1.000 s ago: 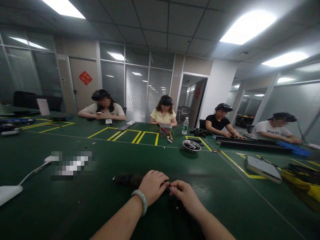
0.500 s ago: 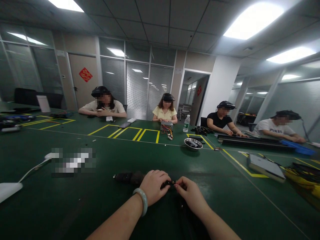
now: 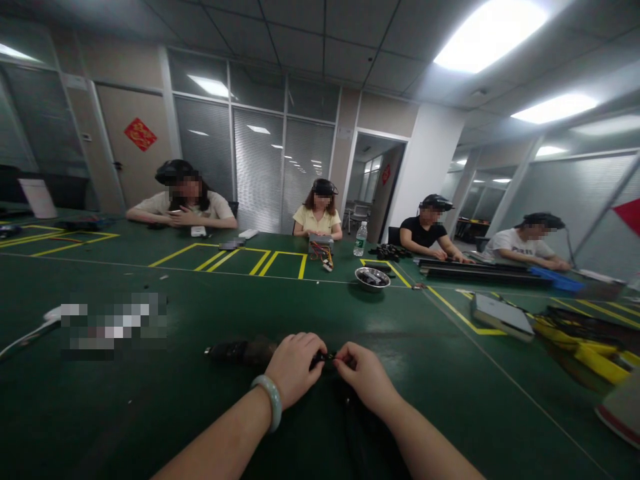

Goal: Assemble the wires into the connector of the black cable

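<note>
Both my hands meet at one small black piece

I am at a fine step, I judge: my fingers work on the end of a small black piece (image 3: 317,361), low in the centre of the frame. My left hand (image 3: 295,365) is clamped on it, with thumb and fingers curled around. My right hand (image 3: 367,375) has thumb and forefinger together, and they seem to pinch its tip; the detail there is too small to tell. A dark long tool (image 3: 235,353) lies on the green table (image 3: 165,413), left of centre, and runs behind my left hand. Whether the piece belongs to it, I cannot tell.

To my judgement, the next move calls for a steady left hold and a light, exact touch from the right.

Compared with half a second ago, the hands and the tool stand further left in the frame, together with the metal bowl (image 3: 373,289). At the right edge a red shape (image 3: 629,217) now appears.
</note>
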`<state>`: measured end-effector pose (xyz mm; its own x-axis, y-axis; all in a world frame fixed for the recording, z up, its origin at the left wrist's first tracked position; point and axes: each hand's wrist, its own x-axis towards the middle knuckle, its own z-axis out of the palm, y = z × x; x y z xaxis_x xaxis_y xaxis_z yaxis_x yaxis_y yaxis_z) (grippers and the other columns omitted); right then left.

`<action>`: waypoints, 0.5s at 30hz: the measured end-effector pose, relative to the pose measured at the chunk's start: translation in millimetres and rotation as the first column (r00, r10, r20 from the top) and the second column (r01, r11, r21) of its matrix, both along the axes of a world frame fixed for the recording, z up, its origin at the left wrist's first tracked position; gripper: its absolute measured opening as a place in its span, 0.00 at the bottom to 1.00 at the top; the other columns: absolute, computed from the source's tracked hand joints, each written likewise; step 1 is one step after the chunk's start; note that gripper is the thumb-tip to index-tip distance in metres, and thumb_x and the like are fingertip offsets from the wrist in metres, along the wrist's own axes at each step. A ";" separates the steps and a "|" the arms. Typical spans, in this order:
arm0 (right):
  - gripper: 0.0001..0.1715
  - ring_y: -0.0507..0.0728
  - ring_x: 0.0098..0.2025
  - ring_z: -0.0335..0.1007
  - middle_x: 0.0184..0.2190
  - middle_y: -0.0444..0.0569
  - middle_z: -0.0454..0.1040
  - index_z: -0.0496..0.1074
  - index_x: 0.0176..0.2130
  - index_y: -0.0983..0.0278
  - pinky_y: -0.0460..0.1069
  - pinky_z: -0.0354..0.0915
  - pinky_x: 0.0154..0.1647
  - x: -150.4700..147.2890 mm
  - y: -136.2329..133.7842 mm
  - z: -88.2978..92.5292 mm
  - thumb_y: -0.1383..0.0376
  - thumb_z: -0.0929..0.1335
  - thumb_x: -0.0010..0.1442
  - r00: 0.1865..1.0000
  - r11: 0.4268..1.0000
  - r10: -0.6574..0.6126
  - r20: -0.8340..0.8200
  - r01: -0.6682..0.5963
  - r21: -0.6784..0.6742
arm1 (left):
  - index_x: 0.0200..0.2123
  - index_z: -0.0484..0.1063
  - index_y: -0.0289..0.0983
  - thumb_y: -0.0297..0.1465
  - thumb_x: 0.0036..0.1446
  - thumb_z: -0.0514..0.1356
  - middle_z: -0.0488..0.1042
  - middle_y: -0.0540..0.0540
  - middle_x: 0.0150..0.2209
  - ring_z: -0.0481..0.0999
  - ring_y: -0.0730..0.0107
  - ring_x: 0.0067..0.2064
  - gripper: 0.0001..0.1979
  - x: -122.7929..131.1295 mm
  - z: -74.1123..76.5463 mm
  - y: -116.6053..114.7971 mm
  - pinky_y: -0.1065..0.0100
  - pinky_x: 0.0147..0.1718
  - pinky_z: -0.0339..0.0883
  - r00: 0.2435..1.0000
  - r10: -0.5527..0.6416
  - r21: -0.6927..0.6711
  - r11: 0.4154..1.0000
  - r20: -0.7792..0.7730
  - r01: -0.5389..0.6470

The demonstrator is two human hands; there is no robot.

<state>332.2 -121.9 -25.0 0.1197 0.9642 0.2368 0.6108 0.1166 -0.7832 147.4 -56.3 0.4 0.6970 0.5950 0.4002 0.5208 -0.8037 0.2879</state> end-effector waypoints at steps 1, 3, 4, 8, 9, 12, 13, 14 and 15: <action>0.03 0.51 0.29 0.67 0.26 0.42 0.73 0.71 0.32 0.63 0.44 0.59 0.29 0.4 0.1 -1.2 0.66 0.67 0.56 1.000 1.000 0.001 0.008 -0.001 -0.007 | 0.38 0.68 0.42 0.28 0.54 0.58 0.72 0.50 0.39 0.70 0.64 0.43 0.08 0.8 -0.1 -1.5 0.62 0.44 0.60 1.000 0.006 -0.004 1.000 0.001 -0.006; 0.03 0.51 0.28 0.67 0.26 0.42 0.72 0.71 0.32 0.63 0.44 0.58 0.28 1.3 0.1 -3.3 0.66 0.67 0.55 1.000 1.000 0.010 0.023 -0.009 -0.024 | 0.38 0.68 0.42 0.27 0.54 0.57 0.71 0.50 0.39 0.70 0.64 0.42 0.07 2.3 -0.4 -4.3 0.62 0.43 0.59 1.000 0.022 -0.011 1.000 0.003 -0.022; 0.03 0.51 0.28 0.67 0.26 0.42 0.72 0.71 0.32 0.63 0.44 0.57 0.28 1.6 -0.1 -4.0 0.66 0.67 0.55 0.999 0.999 0.017 0.029 -0.016 -0.029 | 0.38 0.67 0.42 0.27 0.54 0.56 0.71 0.50 0.39 0.70 0.64 0.42 0.07 2.9 -0.7 -5.3 0.62 0.43 0.59 0.999 0.035 -0.013 0.999 0.005 -0.035; 0.03 0.51 0.28 0.67 0.27 0.42 0.73 0.71 0.32 0.63 0.44 0.58 0.28 1.6 -0.8 -4.6 0.66 0.67 0.56 0.999 0.999 0.027 0.031 -0.026 -0.033 | 0.38 0.66 0.41 0.27 0.54 0.56 0.70 0.49 0.38 0.69 0.64 0.42 0.07 4.0 -0.9 -7.6 0.61 0.44 0.59 0.998 0.070 -0.011 0.998 0.006 -0.070; 0.03 0.51 0.28 0.67 0.27 0.42 0.73 0.71 0.32 0.63 0.44 0.58 0.28 1.2 -0.9 -4.3 0.66 0.67 0.56 0.999 0.999 0.025 0.028 -0.024 -0.034 | 0.38 0.66 0.41 0.28 0.54 0.55 0.70 0.49 0.38 0.69 0.64 0.42 0.07 3.9 -0.4 -7.9 0.61 0.44 0.59 0.998 0.070 -0.011 0.998 0.001 -0.070; 0.04 0.51 0.28 0.66 0.27 0.42 0.73 0.71 0.32 0.64 0.44 0.57 0.28 -0.5 -1.2 -3.6 0.65 0.67 0.56 1.000 0.999 0.019 0.022 -0.018 -0.031 | 0.38 0.67 0.41 0.28 0.55 0.54 0.70 0.49 0.38 0.69 0.64 0.41 0.07 3.2 2.2 -8.6 0.62 0.43 0.60 0.998 0.063 -0.016 0.998 -0.014 -0.063; 0.04 0.51 0.28 0.66 0.27 0.43 0.73 0.71 0.32 0.64 0.44 0.57 0.28 -1.0 -1.3 -3.3 0.65 0.67 0.56 1.000 0.999 0.018 0.022 -0.018 -0.028 | 0.38 0.67 0.41 0.28 0.55 0.54 0.70 0.49 0.38 0.69 0.64 0.41 0.07 3.0 3.0 -8.7 0.62 0.42 0.60 0.998 0.060 -0.018 0.998 -0.015 -0.061; 0.04 0.51 0.28 0.66 0.27 0.43 0.73 0.71 0.32 0.64 0.44 0.58 0.28 -1.5 -1.4 -3.1 0.65 0.67 0.56 1.000 0.999 0.018 0.022 -0.018 -0.026 | 0.38 0.67 0.41 0.28 0.55 0.54 0.70 0.49 0.38 0.69 0.64 0.41 0.07 2.8 3.8 -8.8 0.62 0.42 0.60 0.998 0.058 -0.018 0.998 -0.013 -0.058; 0.04 0.51 0.28 0.66 0.27 0.43 0.73 0.71 0.32 0.64 0.44 0.58 0.28 -2.0 -1.4 -2.9 0.65 0.67 0.56 1.000 0.999 0.017 0.023 -0.016 -0.027 | 0.37 0.67 0.41 0.28 0.55 0.54 0.71 0.49 0.38 0.70 0.64 0.41 0.07 2.6 4.3 -8.7 0.62 0.42 0.60 0.998 0.056 -0.018 0.998 -0.009 -0.056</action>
<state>330.3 -123.4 -27.8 0.0983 0.9721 0.2132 0.6272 0.1058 -0.7717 150.0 -65.0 4.6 0.6655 0.6407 0.3830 0.5675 -0.7676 0.2980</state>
